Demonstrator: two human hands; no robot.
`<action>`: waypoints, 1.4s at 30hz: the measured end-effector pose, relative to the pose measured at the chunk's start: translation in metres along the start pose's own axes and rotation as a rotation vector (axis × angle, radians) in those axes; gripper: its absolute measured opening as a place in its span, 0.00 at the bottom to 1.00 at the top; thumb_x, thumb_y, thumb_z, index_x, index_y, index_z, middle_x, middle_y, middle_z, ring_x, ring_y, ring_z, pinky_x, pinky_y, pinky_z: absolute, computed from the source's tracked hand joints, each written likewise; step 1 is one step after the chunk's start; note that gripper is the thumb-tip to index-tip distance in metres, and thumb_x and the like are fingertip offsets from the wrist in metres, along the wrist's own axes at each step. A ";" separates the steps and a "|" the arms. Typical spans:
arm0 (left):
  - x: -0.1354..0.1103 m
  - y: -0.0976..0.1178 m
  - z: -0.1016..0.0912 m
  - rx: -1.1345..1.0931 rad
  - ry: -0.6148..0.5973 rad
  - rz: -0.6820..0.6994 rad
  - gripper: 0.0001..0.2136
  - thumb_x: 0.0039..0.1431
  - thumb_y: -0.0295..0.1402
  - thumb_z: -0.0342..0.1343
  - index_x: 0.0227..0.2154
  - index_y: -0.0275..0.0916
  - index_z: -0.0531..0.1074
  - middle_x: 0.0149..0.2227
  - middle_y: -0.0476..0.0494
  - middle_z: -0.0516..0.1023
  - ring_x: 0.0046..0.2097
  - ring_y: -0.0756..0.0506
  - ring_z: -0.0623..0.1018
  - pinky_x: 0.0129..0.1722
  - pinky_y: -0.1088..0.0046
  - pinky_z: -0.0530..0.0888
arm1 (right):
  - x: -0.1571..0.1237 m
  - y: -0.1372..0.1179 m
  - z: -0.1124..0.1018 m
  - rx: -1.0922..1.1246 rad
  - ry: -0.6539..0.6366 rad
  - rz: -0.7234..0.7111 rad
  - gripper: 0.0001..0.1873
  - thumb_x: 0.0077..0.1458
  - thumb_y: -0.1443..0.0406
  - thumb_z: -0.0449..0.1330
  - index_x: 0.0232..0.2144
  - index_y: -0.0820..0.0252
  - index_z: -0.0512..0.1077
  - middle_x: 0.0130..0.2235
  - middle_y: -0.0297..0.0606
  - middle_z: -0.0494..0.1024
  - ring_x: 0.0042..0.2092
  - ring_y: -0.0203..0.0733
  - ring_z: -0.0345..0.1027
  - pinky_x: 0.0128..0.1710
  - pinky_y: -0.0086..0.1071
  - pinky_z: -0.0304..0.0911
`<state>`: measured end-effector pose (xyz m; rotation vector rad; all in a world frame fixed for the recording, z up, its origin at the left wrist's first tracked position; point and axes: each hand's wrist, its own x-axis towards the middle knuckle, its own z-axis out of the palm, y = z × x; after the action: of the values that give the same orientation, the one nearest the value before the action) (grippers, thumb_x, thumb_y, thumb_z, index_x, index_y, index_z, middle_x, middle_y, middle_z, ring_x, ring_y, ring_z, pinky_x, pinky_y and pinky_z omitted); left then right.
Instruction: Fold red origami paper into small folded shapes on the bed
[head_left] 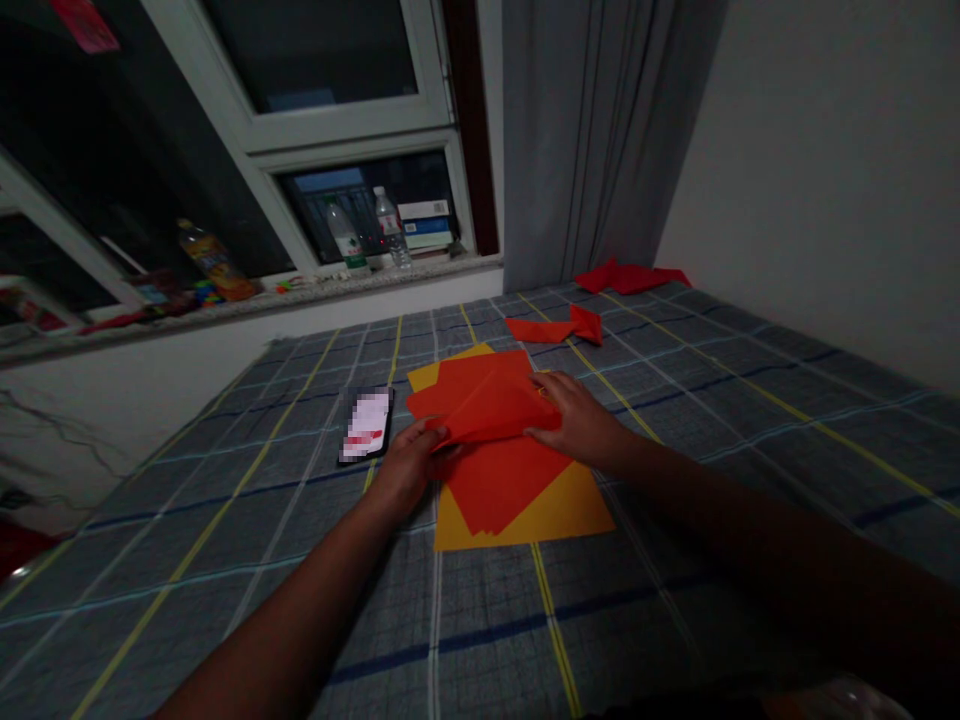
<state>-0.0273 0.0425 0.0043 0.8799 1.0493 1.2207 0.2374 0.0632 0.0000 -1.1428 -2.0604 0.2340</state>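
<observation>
Between my two hands is a folded piece of orange-red paper (499, 408), roughly a triangle with its long edge toward me. My left hand (411, 462) pinches its left corner between thumb and fingers. At the other end, my right hand (581, 415) grips the right corner, thumb below and fingers above. Under it lie flat orange-red sheets (502, 485), turned at an angle. Beneath those, yellow-orange paper (566, 510) shows at the near and far edges.
A lit phone (366, 427) lies left of the paper. Beyond are a folded orange paper shape (555, 328) and a red one (634, 278). Plaid cloth (247, 580) covers the surface. Bottles (391, 228) and boxes (426, 225) stand on the windowsill.
</observation>
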 end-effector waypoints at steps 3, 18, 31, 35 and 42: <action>-0.001 0.000 0.000 0.018 -0.052 0.004 0.07 0.54 0.26 0.59 0.36 0.34 0.74 0.39 0.41 0.80 0.39 0.47 0.81 0.39 0.74 0.80 | 0.002 0.003 -0.001 -0.038 -0.039 -0.009 0.25 0.52 0.66 0.66 0.53 0.62 0.70 0.47 0.47 0.76 0.49 0.49 0.69 0.53 0.44 0.64; -0.003 0.005 -0.014 1.049 0.068 0.812 0.09 0.57 0.32 0.54 0.41 0.42 0.66 0.45 0.43 0.71 0.48 0.42 0.72 0.49 0.65 0.70 | 0.010 0.005 -0.017 -0.029 -0.234 0.066 0.07 0.57 0.67 0.59 0.26 0.59 0.70 0.26 0.32 0.70 0.29 0.37 0.63 0.29 0.30 0.50; 0.009 -0.004 -0.018 0.736 -0.005 0.503 0.12 0.61 0.40 0.55 0.44 0.42 0.63 0.38 0.48 0.74 0.42 0.45 0.77 0.43 0.69 0.71 | 0.009 0.010 -0.016 -0.156 -0.277 -0.108 0.09 0.62 0.68 0.54 0.37 0.61 0.75 0.36 0.41 0.79 0.39 0.44 0.71 0.39 0.33 0.57; 0.009 -0.005 -0.017 0.748 -0.044 0.523 0.07 0.63 0.38 0.54 0.39 0.42 0.65 0.35 0.50 0.72 0.38 0.47 0.75 0.39 0.72 0.70 | 0.010 0.013 -0.016 -0.149 -0.250 -0.131 0.11 0.63 0.67 0.54 0.40 0.61 0.76 0.37 0.42 0.80 0.40 0.45 0.72 0.42 0.34 0.59; 0.002 -0.001 -0.015 0.863 -0.095 0.546 0.09 0.63 0.35 0.50 0.41 0.40 0.73 0.40 0.45 0.77 0.42 0.44 0.76 0.45 0.68 0.70 | 0.009 0.013 -0.018 -0.125 -0.187 -0.114 0.10 0.63 0.66 0.55 0.42 0.61 0.76 0.40 0.44 0.81 0.43 0.46 0.73 0.44 0.35 0.61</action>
<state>-0.0416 0.0443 -0.0015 1.9695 1.3211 1.1254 0.2556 0.0744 0.0112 -1.1088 -2.3250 0.1630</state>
